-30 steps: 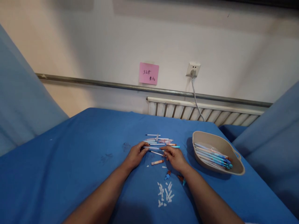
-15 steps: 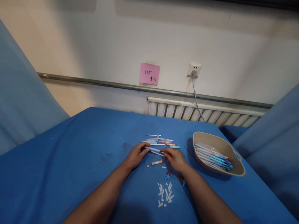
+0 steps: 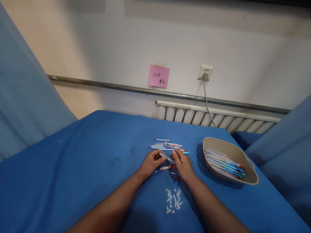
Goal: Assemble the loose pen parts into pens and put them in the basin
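Note:
Between my hands is a pale lavender pen barrel (image 3: 167, 158), slanting down to the right. My left hand (image 3: 152, 164) pinches its left end between thumb and fingers. My right hand (image 3: 182, 163) has its fingers closed at the other end; whether a second part sits inside that grip is hidden. Just beyond lie pale blue pen barrels (image 3: 157, 147), a thin refill (image 3: 161, 139) and pinkish pen parts (image 3: 174, 146). An orange pen piece (image 3: 165, 168) rests below the barrel. Nearer to me are a small blue piece (image 3: 175, 183) and several little white plastic pieces (image 3: 178, 204).
A beige basket (image 3: 250, 178) holding many pens (image 3: 224, 165) stands to the right on the blue cloth (image 3: 97, 145). Behind the cloth are a radiator (image 3: 194, 116), a metal rail (image 3: 116, 86) and a plugged-in cable (image 3: 206, 98). Blue curtains (image 3: 26, 84) hang at both sides.
The pen barrel has tipped from nearly level to a steeper slant, its right end lower. My hands have come closer together. The whole view has shifted slightly.

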Demonstrator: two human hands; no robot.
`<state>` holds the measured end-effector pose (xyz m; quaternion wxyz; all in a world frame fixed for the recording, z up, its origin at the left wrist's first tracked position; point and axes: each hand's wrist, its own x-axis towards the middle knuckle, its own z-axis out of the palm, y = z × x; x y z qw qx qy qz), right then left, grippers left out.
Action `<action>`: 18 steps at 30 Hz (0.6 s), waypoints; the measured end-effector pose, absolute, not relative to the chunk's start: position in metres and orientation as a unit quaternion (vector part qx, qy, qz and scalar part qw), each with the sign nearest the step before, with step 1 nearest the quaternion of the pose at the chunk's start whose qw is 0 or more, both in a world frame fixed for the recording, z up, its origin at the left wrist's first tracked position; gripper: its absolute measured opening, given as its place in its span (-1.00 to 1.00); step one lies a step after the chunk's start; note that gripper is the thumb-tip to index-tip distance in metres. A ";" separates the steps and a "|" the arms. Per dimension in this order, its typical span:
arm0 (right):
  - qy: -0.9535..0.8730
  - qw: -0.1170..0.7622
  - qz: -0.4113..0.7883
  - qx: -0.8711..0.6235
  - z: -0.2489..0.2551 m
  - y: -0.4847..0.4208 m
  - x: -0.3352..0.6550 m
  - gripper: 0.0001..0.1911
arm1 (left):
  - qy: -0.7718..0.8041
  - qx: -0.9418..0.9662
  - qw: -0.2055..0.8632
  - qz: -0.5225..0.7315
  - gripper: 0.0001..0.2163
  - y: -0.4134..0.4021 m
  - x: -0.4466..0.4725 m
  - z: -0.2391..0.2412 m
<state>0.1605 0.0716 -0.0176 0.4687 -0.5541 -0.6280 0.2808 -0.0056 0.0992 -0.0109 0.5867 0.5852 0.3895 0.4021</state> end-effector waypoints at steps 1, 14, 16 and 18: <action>-0.619 0.474 0.279 -0.561 -0.017 0.071 0.160 -0.56 | 0.387 0.583 0.590 0.401 -0.70 0.098 -0.004 -0.012; -0.506 0.520 0.411 -0.552 -0.017 0.071 0.151 -0.46 | 0.384 0.574 0.599 0.406 -0.69 0.095 -0.003 -0.010; -0.486 0.516 0.464 -0.531 -0.017 0.072 0.151 -0.48 | 0.401 0.570 0.585 0.415 -0.68 0.099 -0.006 -0.010; -0.472 0.507 0.502 -0.518 -0.017 0.073 0.152 -0.51 | 0.415 0.564 0.576 0.422 -0.68 0.102 -0.009 -0.011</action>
